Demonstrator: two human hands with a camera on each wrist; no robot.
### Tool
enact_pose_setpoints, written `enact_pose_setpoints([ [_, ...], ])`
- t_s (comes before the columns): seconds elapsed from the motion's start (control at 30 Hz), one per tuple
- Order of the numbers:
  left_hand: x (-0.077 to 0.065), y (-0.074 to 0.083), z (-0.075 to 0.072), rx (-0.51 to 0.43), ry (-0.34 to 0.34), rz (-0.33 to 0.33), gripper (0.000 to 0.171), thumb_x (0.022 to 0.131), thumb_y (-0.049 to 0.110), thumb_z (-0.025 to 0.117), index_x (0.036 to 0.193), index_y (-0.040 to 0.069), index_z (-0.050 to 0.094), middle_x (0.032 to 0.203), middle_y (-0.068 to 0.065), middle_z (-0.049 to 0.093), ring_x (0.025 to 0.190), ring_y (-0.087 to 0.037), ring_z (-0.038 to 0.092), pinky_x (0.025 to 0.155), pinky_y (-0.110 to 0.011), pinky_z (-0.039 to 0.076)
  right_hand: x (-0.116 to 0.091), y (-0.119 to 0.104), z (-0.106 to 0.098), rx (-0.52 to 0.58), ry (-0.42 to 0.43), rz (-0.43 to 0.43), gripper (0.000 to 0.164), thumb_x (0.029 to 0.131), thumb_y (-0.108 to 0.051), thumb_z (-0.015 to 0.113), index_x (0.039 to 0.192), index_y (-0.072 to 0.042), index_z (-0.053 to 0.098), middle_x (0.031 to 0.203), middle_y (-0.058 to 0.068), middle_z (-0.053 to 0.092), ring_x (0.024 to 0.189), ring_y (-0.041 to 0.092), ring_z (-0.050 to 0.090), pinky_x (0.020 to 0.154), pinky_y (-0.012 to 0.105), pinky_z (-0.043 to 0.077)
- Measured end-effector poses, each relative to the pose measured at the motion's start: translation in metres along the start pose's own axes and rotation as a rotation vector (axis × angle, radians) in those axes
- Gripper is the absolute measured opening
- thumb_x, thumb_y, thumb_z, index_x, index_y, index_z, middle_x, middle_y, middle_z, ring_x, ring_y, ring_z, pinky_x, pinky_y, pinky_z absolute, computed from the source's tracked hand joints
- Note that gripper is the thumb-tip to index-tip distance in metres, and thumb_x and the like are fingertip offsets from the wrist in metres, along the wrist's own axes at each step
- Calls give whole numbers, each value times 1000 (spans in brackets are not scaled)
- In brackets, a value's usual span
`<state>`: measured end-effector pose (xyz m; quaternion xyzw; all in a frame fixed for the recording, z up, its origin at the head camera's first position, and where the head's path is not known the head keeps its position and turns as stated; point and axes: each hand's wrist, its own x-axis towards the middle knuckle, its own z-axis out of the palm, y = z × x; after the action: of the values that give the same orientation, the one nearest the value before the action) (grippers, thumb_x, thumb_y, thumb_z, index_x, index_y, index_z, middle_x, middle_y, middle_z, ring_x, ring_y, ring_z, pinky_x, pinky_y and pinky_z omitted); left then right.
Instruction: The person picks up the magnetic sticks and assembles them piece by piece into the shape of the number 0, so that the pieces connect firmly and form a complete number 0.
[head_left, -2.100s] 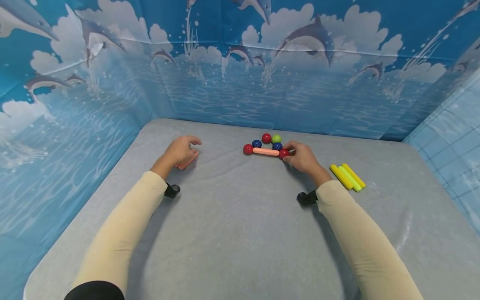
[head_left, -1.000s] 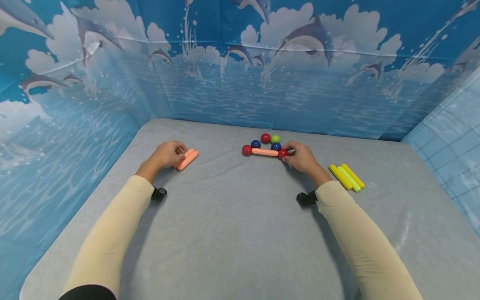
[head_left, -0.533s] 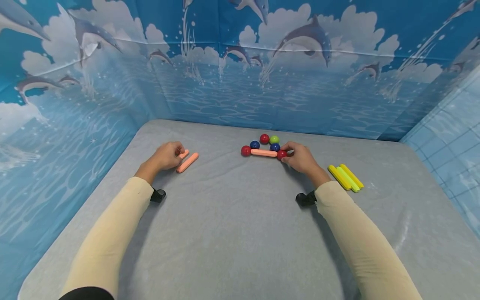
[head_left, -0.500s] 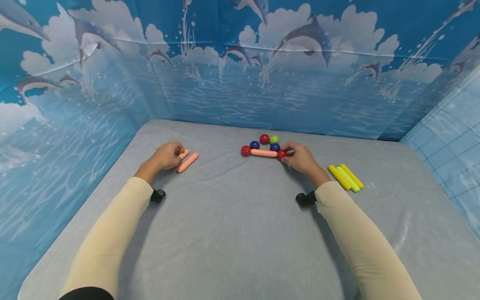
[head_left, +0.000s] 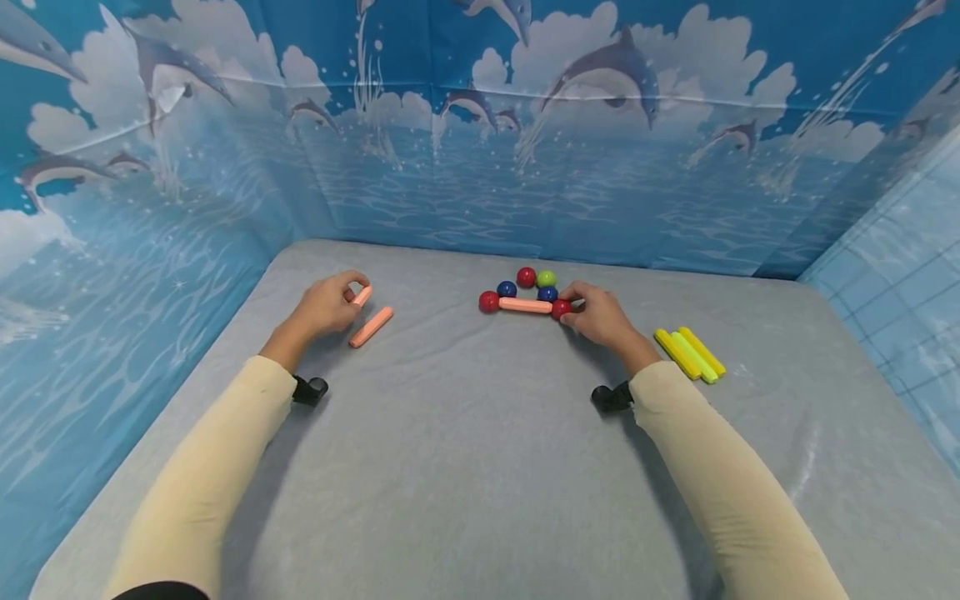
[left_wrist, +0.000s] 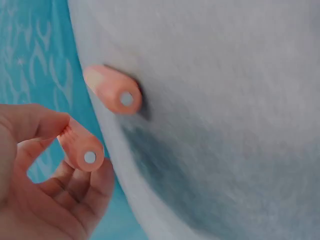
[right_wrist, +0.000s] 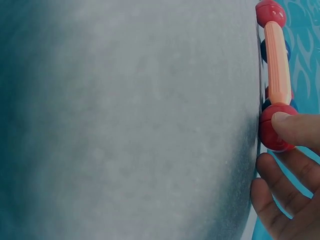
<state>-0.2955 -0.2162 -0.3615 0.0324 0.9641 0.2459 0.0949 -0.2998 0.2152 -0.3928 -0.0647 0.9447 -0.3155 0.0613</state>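
My left hand [head_left: 327, 303] pinches an orange magnetic rod [left_wrist: 82, 147] with a round silver magnet in its end. A second orange rod [head_left: 371, 327] lies on the table just right of that hand. With thumb and fingers, my right hand [head_left: 600, 315] grips a red ball [right_wrist: 276, 127] at the right end of another orange rod [head_left: 526, 306]. A second red ball [head_left: 489, 302] sits at that rod's left end. Close behind the rod are two blue balls, one at left [head_left: 507, 289] and one at right [head_left: 547, 293]. Farther back are a red ball [head_left: 527, 277] and a green ball [head_left: 547, 279].
Several yellow and yellow-green rods [head_left: 688, 354] lie side by side at the right of the grey-covered table [head_left: 465, 458]. A blue dolphin-print curtain [head_left: 450, 192] hangs along the table's back and left edges.
My left hand has moved off the pair of orange rods, grasped one and drawn it away from the other. The right hand keeps its grip on the red ball.
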Motion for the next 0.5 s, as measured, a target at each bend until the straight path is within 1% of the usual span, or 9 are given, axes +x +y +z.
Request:
enact_pose_setpoints([
  [0.1,-9,5,-2,-79,-32,6,51,93,11,54,143,20,47,123,-18,57,87,-28,58,65,-33,46,0,-3,1,1,-3,2,32,96,-8,62,127,-7,57,134,18,59,117,37,59,92,49,53],
  [0.17,-19,11,-3,-151,-59,22,55,93,10,56,145,19,46,124,-18,56,89,-28,56,65,-34,47,1,-4,1,3,-9,-1,32,96,-9,63,127,-8,58,134,18,58,116,36,59,91,48,53],
  [0.23,-29,18,-2,-240,-101,39,56,92,8,57,146,20,45,124,-18,54,89,-29,56,66,-36,48,1,-5,2,4,-15,-8,31,96,-9,62,127,-8,57,135,19,58,116,36,59,91,48,53],
  [0.3,-38,28,0,-336,-156,70,57,92,8,57,147,21,44,125,-18,52,90,-28,57,70,-38,52,1,-5,2,6,-17,-11,31,96,-8,62,126,-7,57,135,19,58,115,36,59,92,49,52],
  [0.4,-49,45,6,-498,-245,95,56,93,9,59,147,20,44,126,-18,50,93,-26,61,74,-39,56,0,-3,0,3,-13,-12,31,96,-7,62,126,-7,56,135,19,58,116,37,59,93,50,52],
  [0.47,-53,56,13,-584,-286,91,56,94,9,61,147,18,44,127,-18,50,97,-25,63,77,-38,58,0,-1,0,0,-12,-11,31,95,-7,62,126,-7,57,135,20,58,116,37,59,93,50,52],
  [0.5,-54,61,17,-615,-295,79,57,94,9,62,147,18,44,128,-18,51,98,-25,64,77,-37,59,-1,-1,-1,0,-14,-12,31,95,-7,62,126,-7,57,135,20,57,116,37,59,93,51,52],
])
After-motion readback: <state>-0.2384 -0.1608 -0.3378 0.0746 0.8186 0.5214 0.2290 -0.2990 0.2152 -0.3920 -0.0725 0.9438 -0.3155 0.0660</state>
